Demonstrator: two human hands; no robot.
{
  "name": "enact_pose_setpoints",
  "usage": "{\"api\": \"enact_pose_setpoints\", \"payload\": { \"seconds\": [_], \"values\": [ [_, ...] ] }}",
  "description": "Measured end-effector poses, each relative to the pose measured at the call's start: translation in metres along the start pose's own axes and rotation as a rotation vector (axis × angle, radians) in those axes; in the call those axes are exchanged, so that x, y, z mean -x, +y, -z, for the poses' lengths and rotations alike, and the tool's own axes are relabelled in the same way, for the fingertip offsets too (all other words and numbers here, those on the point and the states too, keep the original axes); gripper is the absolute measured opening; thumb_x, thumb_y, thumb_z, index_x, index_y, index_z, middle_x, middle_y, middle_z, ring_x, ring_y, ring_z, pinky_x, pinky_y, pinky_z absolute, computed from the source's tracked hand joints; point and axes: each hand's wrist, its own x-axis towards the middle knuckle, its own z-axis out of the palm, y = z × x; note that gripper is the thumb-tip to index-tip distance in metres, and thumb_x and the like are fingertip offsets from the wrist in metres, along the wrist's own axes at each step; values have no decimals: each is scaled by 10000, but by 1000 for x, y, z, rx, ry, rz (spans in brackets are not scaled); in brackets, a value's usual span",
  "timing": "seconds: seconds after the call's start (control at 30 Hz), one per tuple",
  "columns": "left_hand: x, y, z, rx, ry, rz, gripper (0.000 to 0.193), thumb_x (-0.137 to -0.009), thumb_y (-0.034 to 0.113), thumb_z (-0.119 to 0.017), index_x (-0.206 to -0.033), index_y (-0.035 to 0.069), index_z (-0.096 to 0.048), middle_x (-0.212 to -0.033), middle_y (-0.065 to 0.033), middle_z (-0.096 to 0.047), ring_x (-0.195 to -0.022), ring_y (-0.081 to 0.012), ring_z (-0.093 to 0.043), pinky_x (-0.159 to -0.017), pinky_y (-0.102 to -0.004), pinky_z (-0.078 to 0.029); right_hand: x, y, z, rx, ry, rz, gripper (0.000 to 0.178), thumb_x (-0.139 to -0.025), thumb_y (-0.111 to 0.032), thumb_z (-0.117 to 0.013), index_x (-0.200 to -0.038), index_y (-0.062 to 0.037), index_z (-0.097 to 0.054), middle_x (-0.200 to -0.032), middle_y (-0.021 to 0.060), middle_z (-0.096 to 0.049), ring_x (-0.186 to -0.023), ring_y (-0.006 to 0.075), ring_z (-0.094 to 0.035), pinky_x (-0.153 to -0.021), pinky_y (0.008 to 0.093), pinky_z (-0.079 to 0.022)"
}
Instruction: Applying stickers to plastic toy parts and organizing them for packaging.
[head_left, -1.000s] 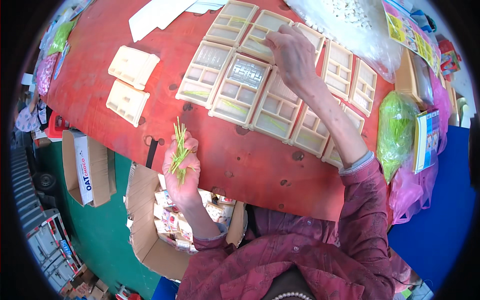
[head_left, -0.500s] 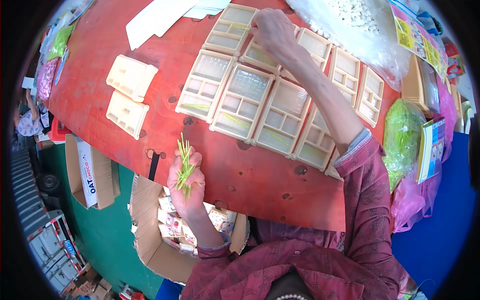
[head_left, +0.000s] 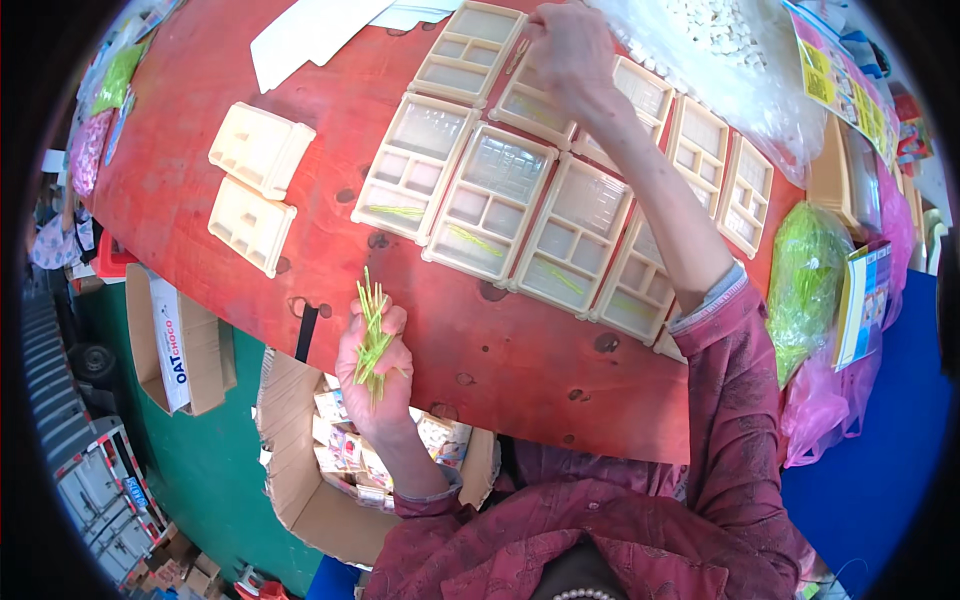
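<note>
My left hand [head_left: 375, 360] is closed around a bunch of thin green sticks [head_left: 372, 325], which poke up past the fingers, near the table's front edge. At the far side, my right hand [head_left: 572, 55] reaches over a cream compartment tray [head_left: 530, 100] in the back row, its fingers bent together; whatever they hold is hidden. Several such trays stand in two rows. A few green sticks lie in a compartment of the front-row trays, such as the leftmost tray [head_left: 415, 168], the tray beside it [head_left: 490, 205] and a third one [head_left: 572, 235].
Two stacks of cream trays [head_left: 258, 150] sit on the red table [head_left: 180, 140] at left. White sheets [head_left: 310, 40] lie at the back. A clear bag of white pieces [head_left: 720, 50] and a bag of green material [head_left: 808, 270] are at right. Below stands a carton [head_left: 300, 490] holding small packs.
My right hand has shifted slightly right, away from the back-left tray. The left hand stays nearly still with its bunch of green sticks.
</note>
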Motion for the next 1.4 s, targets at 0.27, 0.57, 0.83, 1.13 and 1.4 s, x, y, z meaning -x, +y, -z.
{"api": "enact_pose_setpoints", "payload": {
  "seconds": [0.27,0.57,0.83,1.13,1.4],
  "values": [
    [2,-1,-1,18,0,-16,145,-889,56,-396,-996,-43,-393,-959,-137,-366,-843,-205,-392,-426,-220,-419,-19,13,5,179,-552,-250,54,-618,-105,-625,-596,-63,-649,-670,154,-592,-705,307,-564,-623,395,-457],
    [0,-3,0,-39,1,-27,100,-883,41,-403,-969,-10,-407,-955,-131,-377,-839,-202,-395,-414,-207,-408,-22,7,-8,334,-711,-123,104,-654,-107,-568,-612,-32,-626,-696,148,-582,-782,309,-507,-742,448,-363],
    [0,-3,1,-54,-10,-40,88,-883,39,-409,-965,11,-400,-949,-124,-373,-854,-208,-390,-436,-218,-406,-16,-2,-8,280,-570,-205,112,-699,-80,-506,-734,-20,-593,-808,182,-579,-900,352,-456,-778,498,-323],
    [0,-5,-1,-75,-19,-48,89,-879,31,-412,-963,9,-393,-950,-127,-364,-854,-207,-387,-435,-212,-405,-30,-8,9,40,-516,-690,190,-764,-135,-527,-873,-6,-615,-900,235,-609,-1080,419,-437,-812,489,-387],
    [2,-3,-1,-91,-31,-63,85,-888,40,-392,-959,-6,-384,-955,-128,-362,-853,-207,-386,-440,-213,-405,-49,-42,-7,-100,-737,-207,114,-701,-103,-604,-775,-19,-580,-875,168,-575,-930,361,-476,-748,442,-385]
  ]
}}
